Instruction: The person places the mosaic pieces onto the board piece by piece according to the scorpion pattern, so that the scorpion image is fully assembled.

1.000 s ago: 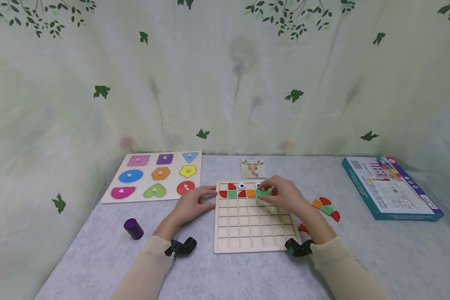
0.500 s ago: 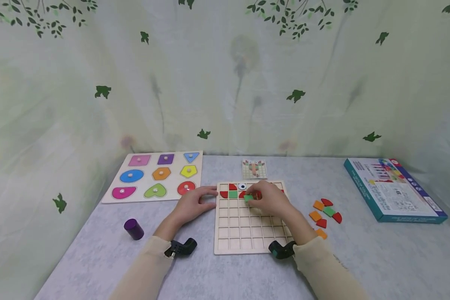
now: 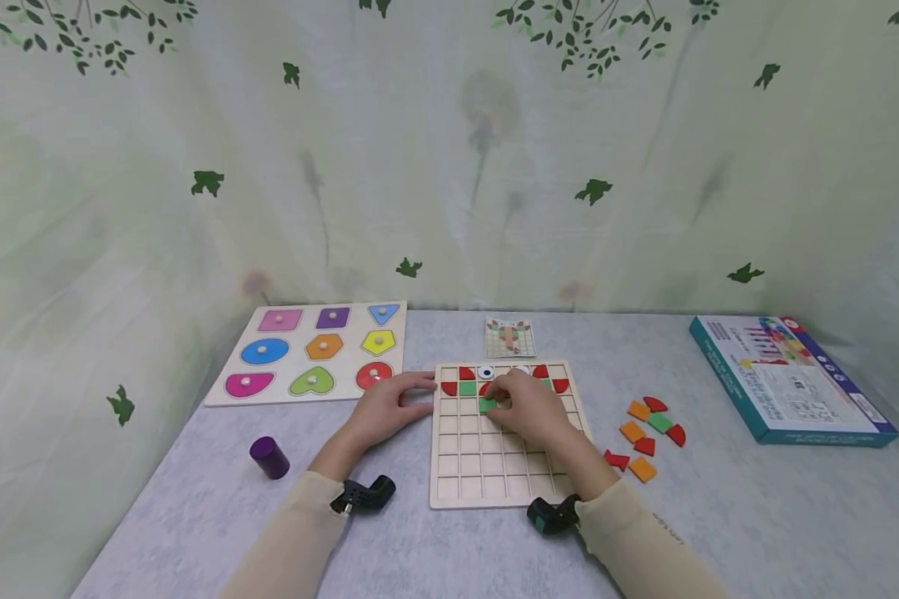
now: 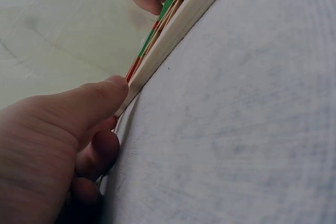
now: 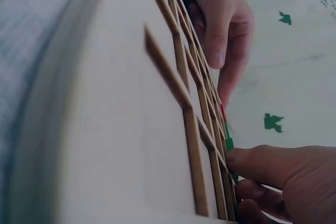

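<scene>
The wooden grid board (image 3: 468, 466) lies flat with red, green and eye pieces in its two far rows. My right hand (image 3: 532, 408) pinches a green square (image 3: 486, 405) at the third row, below a red quarter piece (image 3: 484, 388); its palm hides part of the far rows. In the right wrist view, thumb and fingers of this hand (image 5: 289, 177) meet at the green square (image 5: 229, 144). With extended fingers, my left hand (image 3: 382, 412) touches the board's left edge; the left wrist view has its thumb (image 4: 113, 90) against the board's rim (image 4: 173, 40).
Loose orange (image 3: 643, 469), red (image 3: 676, 434) and green (image 3: 660, 423) pieces lie right of the board. A small picture card (image 3: 509, 339) is behind it. A shape puzzle (image 3: 352, 366) and purple cylinder (image 3: 269, 457) are at left, a flat box (image 3: 794, 383) at right.
My right hand has moved left and a little nearer, from the second row's right part to the third row, with the green square. More loose pieces show at right. The left hand stays put.
</scene>
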Action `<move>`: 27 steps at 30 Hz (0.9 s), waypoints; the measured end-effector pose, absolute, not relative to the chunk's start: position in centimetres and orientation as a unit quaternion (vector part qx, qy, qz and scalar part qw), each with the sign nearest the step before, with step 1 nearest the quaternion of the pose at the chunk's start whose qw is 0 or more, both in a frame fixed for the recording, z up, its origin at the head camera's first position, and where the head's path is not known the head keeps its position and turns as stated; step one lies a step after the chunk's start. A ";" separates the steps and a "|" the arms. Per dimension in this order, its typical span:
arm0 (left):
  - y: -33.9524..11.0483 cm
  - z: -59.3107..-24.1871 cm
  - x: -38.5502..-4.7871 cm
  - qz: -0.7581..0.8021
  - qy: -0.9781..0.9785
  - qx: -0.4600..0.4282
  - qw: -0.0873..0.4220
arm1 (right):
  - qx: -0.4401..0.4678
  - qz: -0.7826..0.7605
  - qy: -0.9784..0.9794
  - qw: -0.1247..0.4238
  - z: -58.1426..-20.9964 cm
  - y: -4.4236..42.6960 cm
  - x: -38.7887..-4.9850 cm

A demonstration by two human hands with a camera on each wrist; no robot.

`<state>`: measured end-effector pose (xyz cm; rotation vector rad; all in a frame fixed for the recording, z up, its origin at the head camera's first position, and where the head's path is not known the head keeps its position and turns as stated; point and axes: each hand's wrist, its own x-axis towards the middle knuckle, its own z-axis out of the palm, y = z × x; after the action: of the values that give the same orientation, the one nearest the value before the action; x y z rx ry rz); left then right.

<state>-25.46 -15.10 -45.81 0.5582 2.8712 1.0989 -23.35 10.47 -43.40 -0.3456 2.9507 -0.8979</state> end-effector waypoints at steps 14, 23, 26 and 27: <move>-15.0 -45.8 -25.4 0.359 0.917 0.174 0.009 | -0.111 -0.304 0.946 0.002 -44.0 10.7 -23.4; -15.1 -45.6 -25.5 0.359 0.915 0.185 0.000 | -0.108 -0.307 0.946 -0.001 -44.0 10.5 -23.2; -15.1 -45.6 -25.5 0.358 0.915 0.187 0.001 | -0.119 -0.309 0.943 0.011 -43.6 10.8 -23.2; -15.1 -45.6 -25.5 0.357 0.915 0.187 0.001 | -0.123 -0.313 0.942 0.020 -43.4 11.0 -23.1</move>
<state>-25.51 -15.12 -45.64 0.5872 2.8730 1.1214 -23.15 10.97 -43.45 -0.3831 2.9215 -0.9700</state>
